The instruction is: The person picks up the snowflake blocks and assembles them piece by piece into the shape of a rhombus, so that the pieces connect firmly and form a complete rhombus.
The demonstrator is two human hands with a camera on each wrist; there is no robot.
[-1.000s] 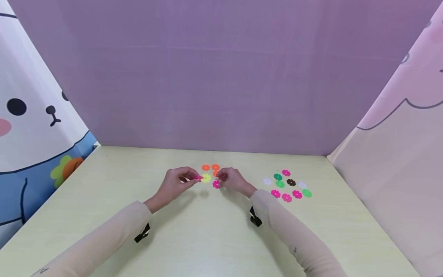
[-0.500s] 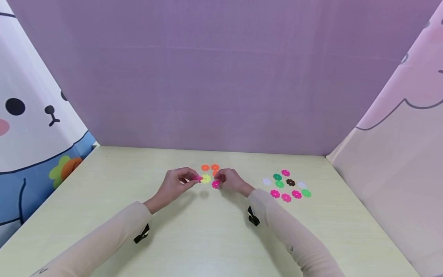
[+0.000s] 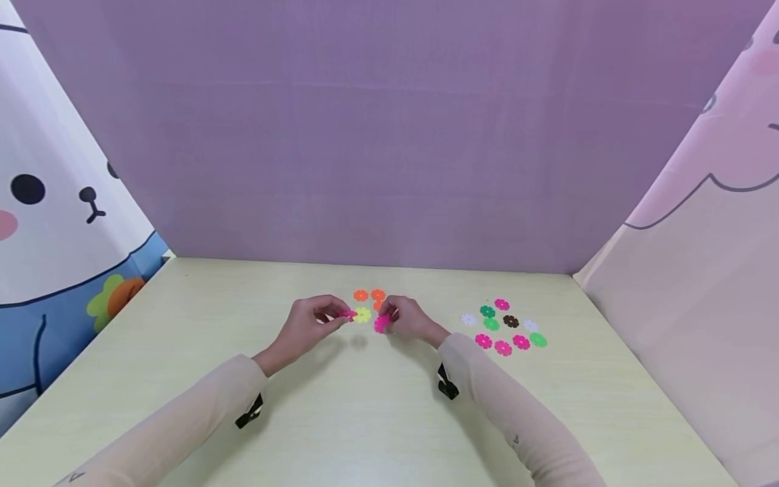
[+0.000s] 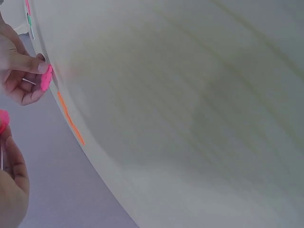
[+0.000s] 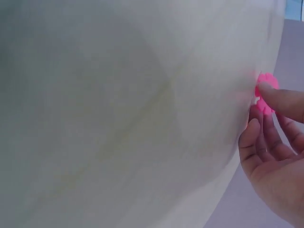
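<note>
My left hand (image 3: 312,326) pinches a small pink flower-shaped plastic piece (image 3: 349,314) between thumb and fingertips. At its right edge is a yellow flower piece (image 3: 362,314); I cannot tell if the two are locked together. A faint shadow lies on the table below them. Just to the right, my right hand (image 3: 410,318) pinches another pink flower piece (image 3: 381,324), slightly apart from the yellow one. The right wrist view shows this pink piece (image 5: 267,92) against the thumb, and the left wrist view shows it (image 4: 46,78) too. Behind the hands lie orange flower pieces (image 3: 361,295), one partly covered by my right fingers.
Towards the right of the pale tabletop (image 3: 377,419) lies a loose group of flower pieces: pink (image 3: 503,348), green (image 3: 538,339), dark green (image 3: 487,311), white (image 3: 468,318) and brown (image 3: 511,321). A purple panel (image 3: 389,135) rises behind the table.
The pink piece in my right hand has tilted and shifted slightly between the fingers. My left hand stays almost still, and the loose pieces have not moved.
</note>
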